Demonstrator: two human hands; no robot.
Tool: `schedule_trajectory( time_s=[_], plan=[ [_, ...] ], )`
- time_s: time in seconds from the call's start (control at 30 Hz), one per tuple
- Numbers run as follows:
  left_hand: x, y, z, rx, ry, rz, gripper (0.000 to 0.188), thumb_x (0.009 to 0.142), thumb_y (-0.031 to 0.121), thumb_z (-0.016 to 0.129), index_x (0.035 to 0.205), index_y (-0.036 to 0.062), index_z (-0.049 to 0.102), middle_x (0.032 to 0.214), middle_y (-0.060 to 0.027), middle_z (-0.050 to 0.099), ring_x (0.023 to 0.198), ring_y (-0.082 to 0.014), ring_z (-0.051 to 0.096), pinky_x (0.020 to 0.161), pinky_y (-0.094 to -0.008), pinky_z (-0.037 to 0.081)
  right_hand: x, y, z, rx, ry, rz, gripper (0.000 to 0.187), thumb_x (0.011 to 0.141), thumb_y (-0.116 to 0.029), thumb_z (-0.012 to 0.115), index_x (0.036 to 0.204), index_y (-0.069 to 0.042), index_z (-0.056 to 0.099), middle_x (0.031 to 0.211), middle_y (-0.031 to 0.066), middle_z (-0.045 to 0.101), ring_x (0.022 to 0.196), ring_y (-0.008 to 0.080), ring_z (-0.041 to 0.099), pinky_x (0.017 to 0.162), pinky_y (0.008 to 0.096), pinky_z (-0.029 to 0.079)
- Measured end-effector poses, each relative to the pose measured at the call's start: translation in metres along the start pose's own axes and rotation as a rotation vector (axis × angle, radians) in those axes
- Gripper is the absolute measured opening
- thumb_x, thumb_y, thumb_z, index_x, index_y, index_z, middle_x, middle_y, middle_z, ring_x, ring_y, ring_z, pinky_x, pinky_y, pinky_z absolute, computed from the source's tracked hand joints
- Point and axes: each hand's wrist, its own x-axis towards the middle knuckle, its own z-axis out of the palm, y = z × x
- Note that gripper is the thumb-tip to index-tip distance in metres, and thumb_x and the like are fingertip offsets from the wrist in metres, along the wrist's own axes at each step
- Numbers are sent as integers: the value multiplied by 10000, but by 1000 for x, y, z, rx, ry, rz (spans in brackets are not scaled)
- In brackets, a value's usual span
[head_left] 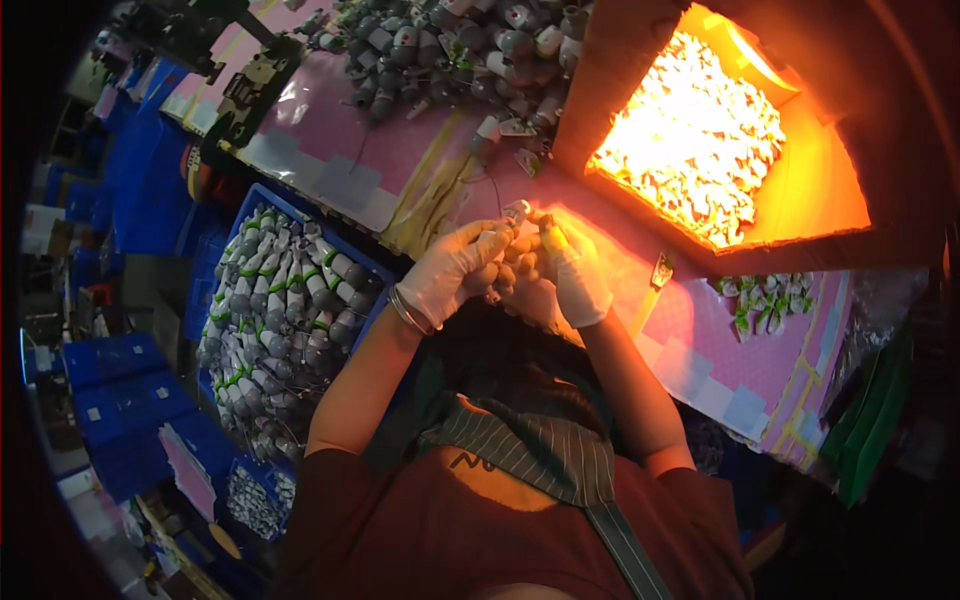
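While gloved hands (445, 272) (580, 280) pinch a pale piece (517, 210), the dim room (165, 290) surrounds an orange-lit pink tabletop (700, 325).

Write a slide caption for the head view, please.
Gloved left hand and right hand meet at a small whitish part, between a blue crate and a brightly lit box.

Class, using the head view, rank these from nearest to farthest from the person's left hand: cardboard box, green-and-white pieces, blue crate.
From the left hand:
1. Blue crate, just to its left.
2. Cardboard box, up and to the right, brightly lit inside.
3. Green-and-white pieces, farther right, below the box.
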Motion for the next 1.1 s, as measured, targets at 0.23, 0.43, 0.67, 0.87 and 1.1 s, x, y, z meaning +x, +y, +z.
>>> schedule_trajectory(
  time_s=[0.23, 0.43, 0.67, 0.87, 1.1],
  plan=[
    [-9, -22, 7, 158, -31, 40, 337, 894, 304, 633, 1093, 45, 549, 770, -23, 582, 661, -117, 578, 566, -228, 448, -9, -21, -5, 13, -55, 108, 232, 940, -281, 546, 934, -60, 615, 698, 7, 575, 574, 71, 511, 525, 203, 403],
    [-11, -37, 8, 294, 110, 138, 387, 868, 158, 657, 1186, 36, 476, 822, -35, 605, 645, -68, 547, 536, -193, 432, -17, -24, 1, -283, 31, 44, 181, 905, -195, 570, 924, -24, 624, 724, 35, 622, 579, 103, 555, 548, 239, 444],
    [-13, -32, 6, 433, 91, 264, 578, 813, 103, 724, 1275, -3, 393, 917, -33, 599, 759, -63, 535, 662, -200, 455, -22, -28, -1, -612, 10, -120, 116, 898, -75, 539, 917, 17, 607, 738, 63, 616, 558, 85, 545, 523, 240, 457],
    [-11, -27, -2, 518, 48, 148, 573, 827, 153, 718, 1285, 15, 403, 871, -28, 601, 684, -63, 534, 594, -202, 454, -23, -23, -4, -755, -31, -314, 102, 880, -41, 526, 935, 7, 598, 755, 72, 619, 592, 112, 561, 557, 254, 475],
    [-15, -32, -3, 427, 46, 174, 565, 854, 213, 691, 1312, 36, 413, 817, -28, 597, 610, -79, 565, 489, -206, 437, -20, -27, -2, -721, -69, -99, 123, 890, -40, 519, 978, -1, 596, 774, 72, 621, 611, 112, 565, 576, 250, 478]
  ],
)
